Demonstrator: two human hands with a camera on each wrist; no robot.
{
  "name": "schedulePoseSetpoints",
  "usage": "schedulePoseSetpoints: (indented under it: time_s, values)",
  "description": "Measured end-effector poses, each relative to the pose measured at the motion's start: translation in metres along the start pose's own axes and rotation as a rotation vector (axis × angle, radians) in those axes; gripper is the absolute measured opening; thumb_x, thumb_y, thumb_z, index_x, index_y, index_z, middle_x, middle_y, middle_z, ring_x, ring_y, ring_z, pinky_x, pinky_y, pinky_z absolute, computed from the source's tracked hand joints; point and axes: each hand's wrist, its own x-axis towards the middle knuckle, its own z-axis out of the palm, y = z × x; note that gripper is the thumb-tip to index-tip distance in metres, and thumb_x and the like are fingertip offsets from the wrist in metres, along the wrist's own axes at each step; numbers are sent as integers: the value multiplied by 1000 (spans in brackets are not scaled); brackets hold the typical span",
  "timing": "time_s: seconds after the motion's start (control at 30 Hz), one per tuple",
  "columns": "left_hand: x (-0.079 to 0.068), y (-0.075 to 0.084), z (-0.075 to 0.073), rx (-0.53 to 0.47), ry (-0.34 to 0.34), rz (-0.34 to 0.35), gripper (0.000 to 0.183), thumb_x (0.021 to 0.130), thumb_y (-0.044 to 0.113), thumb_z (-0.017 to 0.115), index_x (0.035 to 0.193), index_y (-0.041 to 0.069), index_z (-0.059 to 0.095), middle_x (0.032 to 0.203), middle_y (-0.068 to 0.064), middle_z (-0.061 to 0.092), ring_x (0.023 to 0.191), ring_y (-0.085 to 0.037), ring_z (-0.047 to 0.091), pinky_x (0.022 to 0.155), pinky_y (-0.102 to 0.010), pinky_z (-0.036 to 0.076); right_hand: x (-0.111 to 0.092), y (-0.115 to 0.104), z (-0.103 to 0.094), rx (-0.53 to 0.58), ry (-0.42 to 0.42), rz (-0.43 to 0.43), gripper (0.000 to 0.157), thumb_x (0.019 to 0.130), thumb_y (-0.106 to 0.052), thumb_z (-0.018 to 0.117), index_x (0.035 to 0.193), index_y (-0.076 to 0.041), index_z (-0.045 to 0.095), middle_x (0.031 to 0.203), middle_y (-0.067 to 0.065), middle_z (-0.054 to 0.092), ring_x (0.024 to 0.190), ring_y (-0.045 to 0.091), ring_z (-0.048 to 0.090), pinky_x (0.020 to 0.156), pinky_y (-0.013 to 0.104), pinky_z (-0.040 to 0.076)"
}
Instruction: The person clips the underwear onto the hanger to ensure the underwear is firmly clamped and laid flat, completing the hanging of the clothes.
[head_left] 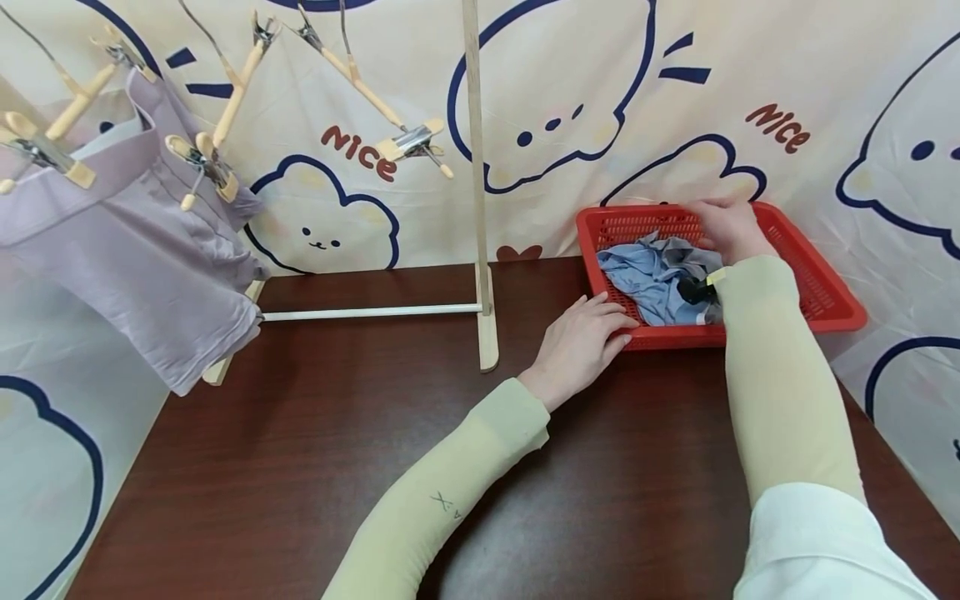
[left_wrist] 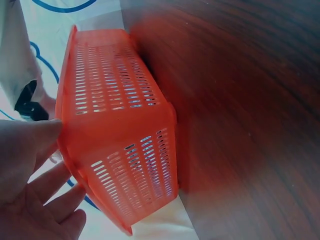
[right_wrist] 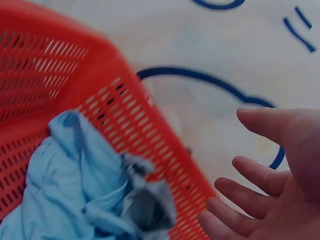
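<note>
A red plastic basket with slotted walls stands at the back right of the table. Blue and grey crumpled cloths lie inside it. My left hand is at the basket's near left corner, its fingertips right at the rim. In the left wrist view, the thumb touches that corner from outside and the other fingers are loosely extended. Over the basket's far side, my right hand reaches across the cloths. Its fingers are spread beside the rim in the right wrist view, with nothing between them and the thumb.
At the left, lilac shorts hang from clip hangers. An unloaded wooden clip hanger hangs beside them. The rack's wooden post and white lower bar stand left of the basket. A printed cloth backdrop rises behind the brown table.
</note>
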Motion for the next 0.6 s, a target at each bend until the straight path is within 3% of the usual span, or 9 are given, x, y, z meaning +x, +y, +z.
schedulePoseSetpoints:
  time_s: [0.1, 0.27, 0.43, 0.6]
  values:
    - [0, 1, 1, -10, 1, -8, 37, 101, 33, 65, 136, 24, 68, 141, 2, 61, 143, -18, 40, 119, -31, 12, 5, 11, 0, 8, -15, 51, 88, 91, -64, 62, 161, -23, 31, 164, 6, 28, 145, 30, 28, 115, 45, 31]
    - [1, 2, 1, -16, -10, -24, 38, 100, 34, 65, 137, 24, 67, 141, 3, 60, 143, -17, 39, 119, -31, 14, 9, 28, 4, 88, -32, 112, 93, 86, -60, 72, 161, -23, 33, 165, 3, 27, 147, 32, 27, 115, 47, 30]
    - [2, 3, 0, -16, -32, -45, 39, 100, 35, 66, 138, 25, 66, 142, 4, 59, 144, -16, 38, 119, -31, 15, 15, 42, 11, 67, -8, 137, 89, 88, -55, 74, 159, -16, 37, 161, 9, 34, 139, 32, 36, 112, 43, 36]
    - [2, 3, -1, -17, -36, -45, 38, 101, 34, 64, 138, 25, 66, 142, 4, 59, 144, -15, 38, 119, -30, 14, 21, 50, 15, 41, 9, 143, 74, 97, -47, 66, 157, -13, 39, 156, 14, 41, 127, 28, 50, 107, 37, 43]
